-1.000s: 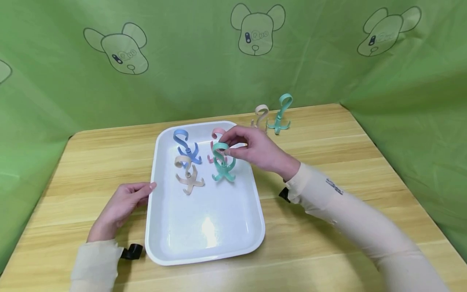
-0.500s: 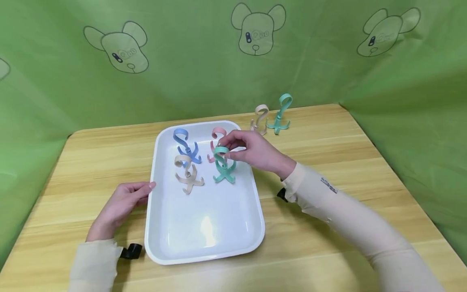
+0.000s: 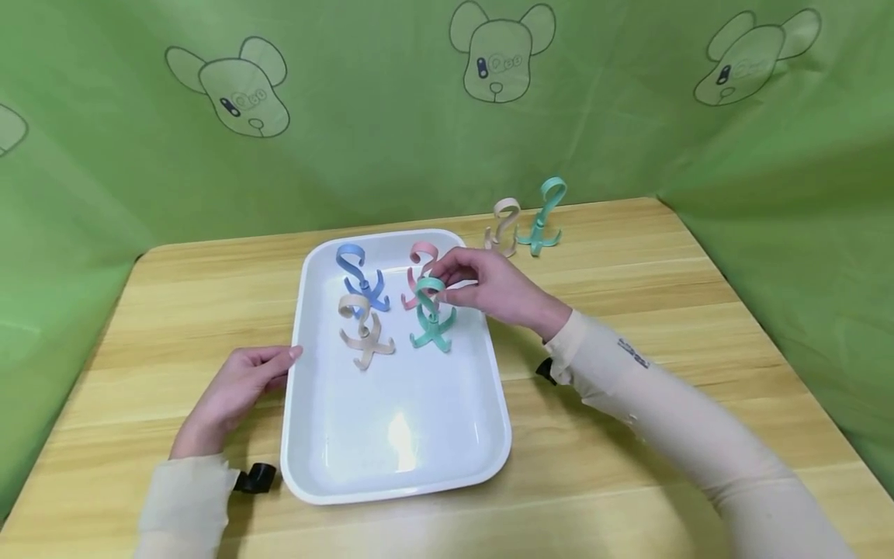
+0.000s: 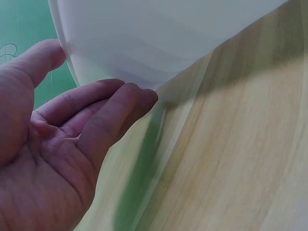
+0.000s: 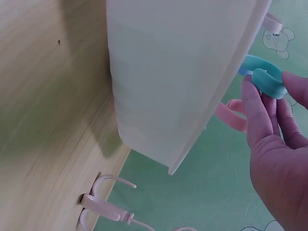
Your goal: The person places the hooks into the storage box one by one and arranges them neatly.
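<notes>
My right hand pinches the curled top of a teal four-prong hanging hook, which stands upright in the white tray. In the right wrist view the thumb and fingertips meet around that teal curl. A pink hook stands just behind, partly covered by the hand. To its left are a blue hook and a beige hook, also upright in the tray. At the tray's left side my left hand holds the rim, thumb on the edge and fingers against the outer wall.
Behind the tray's right corner, a pale pinkish hook and another teal hook stand on the wooden table. Green cloth with mouse-head drawings hangs at the back and sides.
Over the last second the right hand has lowered slightly with the teal hook still pinched at its top. The left hand keeps its hold on the tray's edge, and the view has shifted a little.
</notes>
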Motion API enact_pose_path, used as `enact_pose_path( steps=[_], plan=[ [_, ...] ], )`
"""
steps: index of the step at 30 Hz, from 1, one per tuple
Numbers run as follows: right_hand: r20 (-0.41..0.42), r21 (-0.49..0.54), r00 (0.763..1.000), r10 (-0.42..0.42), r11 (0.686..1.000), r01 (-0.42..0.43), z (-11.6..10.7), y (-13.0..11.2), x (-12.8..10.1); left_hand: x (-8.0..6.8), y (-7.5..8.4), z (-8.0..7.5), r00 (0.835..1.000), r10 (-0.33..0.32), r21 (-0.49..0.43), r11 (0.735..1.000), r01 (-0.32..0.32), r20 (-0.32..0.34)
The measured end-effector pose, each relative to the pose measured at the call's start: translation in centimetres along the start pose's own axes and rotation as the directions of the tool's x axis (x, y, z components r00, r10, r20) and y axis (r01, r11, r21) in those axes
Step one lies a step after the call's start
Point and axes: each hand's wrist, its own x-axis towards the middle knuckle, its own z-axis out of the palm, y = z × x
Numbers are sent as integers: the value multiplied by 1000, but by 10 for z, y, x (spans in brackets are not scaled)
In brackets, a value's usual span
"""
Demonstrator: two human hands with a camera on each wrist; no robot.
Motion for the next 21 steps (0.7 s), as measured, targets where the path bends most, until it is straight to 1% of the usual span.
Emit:
enact_pose_path(
  steps=[6,14,21],
  plan=[
    [10,-1,1000,-11,1000,11,-3,2,-2,0,2,1,1000,4,-9,1000,-4,0],
    [-19,-30,999,-43,999,43,-8,4,-4,-1,3,1,1000,0,1,1000,0,-5],
    [-71,-35,996,-54,998,52,-13,2,-8,0,3,0,1000,-9,12,1000,9,2]
  ],
)
